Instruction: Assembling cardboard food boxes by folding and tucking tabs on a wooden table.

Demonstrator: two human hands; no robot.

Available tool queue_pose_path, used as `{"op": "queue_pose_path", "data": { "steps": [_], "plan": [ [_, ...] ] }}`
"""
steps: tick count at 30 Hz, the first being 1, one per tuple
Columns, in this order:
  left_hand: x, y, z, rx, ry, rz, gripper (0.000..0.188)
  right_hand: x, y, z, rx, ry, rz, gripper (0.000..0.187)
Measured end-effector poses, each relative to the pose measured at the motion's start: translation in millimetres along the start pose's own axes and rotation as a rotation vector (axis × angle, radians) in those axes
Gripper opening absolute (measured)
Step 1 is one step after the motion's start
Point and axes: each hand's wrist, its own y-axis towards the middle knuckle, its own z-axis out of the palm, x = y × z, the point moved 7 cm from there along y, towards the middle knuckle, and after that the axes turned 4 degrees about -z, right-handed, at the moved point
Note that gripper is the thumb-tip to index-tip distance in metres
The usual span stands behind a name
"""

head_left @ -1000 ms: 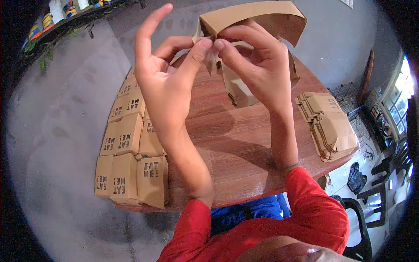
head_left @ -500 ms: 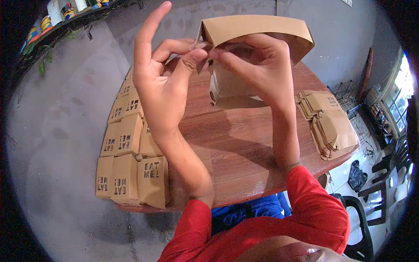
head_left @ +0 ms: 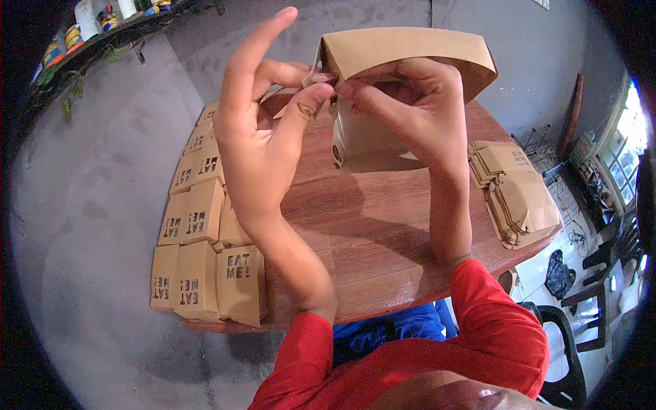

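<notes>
The box (head_left: 410, 51) shifts slightly right near the bench's (head_left: 369, 225) far edge; left hand (head_left: 256, 140) and right hand (head_left: 430, 113) still pinch its seemingly unfinished corner.

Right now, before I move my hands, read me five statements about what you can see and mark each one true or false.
1. The left hand and the right hand both hold a brown cardboard box. True.
2. A stack of flattened cardboard lies on the right side of the table. True.
3. The lettered boxes stand on the right side of the table. False: these are along the left side.
4. One finger of the left hand is stretched out, clear of the brown cardboard box. True.
5. The sleeves are blue. False: they are red.
</notes>
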Motion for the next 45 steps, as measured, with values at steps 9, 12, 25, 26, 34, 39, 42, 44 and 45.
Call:
{"op": "queue_pose_path", "data": {
  "steps": [9, 12, 25, 26, 34, 39, 42, 44, 45],
  "plan": [
    [-3.5, 0.9, 1.2, -0.026, 0.077, 0.014, 0.060, 6.0, 0.6, 7.1, -0.024, -0.093, -0.098, 0.019],
    [-9.3, -0.4, -5.6, 0.021, 0.125, 0.063, 0.066, 0.5, -1.3, 9.7, -0.051, 0.053, -0.056, 0.017],
    [-25.4, -5.2, -6.4, -0.011, 0.085, 0.047, 0.069, -5.7, 1.0, 12.4, 0.016, 0.348, 0.081, 0.016],
    [-23.6, -4.5, -4.1, -0.011, 0.085, 0.047, 0.069, -8.1, 1.0, 10.9, -0.007, 0.344, 0.102, 0.016],
    [-18.0, -1.4, 12.7, -0.042, 0.280, 0.049, 0.043, -8.4, 1.5, 7.4, -0.103, 0.322, 0.068, 0.019],
    [-21.3, -0.4, 14.9, -0.119, 0.213, 0.142, 0.050, -9.6, 1.6, 3.3, -0.203, 0.351, 0.067, 0.019],
    [-19.1, 0.6, 22.9, -0.132, 0.223, 0.182, 0.050, -7.8, 0.9, -4.0, -0.220, 0.325, 0.046, 0.019],
    [-19.7, 0.7, 19.6, -0.221, 0.145, 0.144, 0.049, -7.4, 1.4, -0.3, -0.215, 0.312, 0.020, 0.019],
    [-18.8, 1.1, 19.0, -0.221, 0.144, 0.143, 0.049, -6.4, 1.0, 0.6, -0.210, 0.289, 0.000, 0.019]
  ]
}}
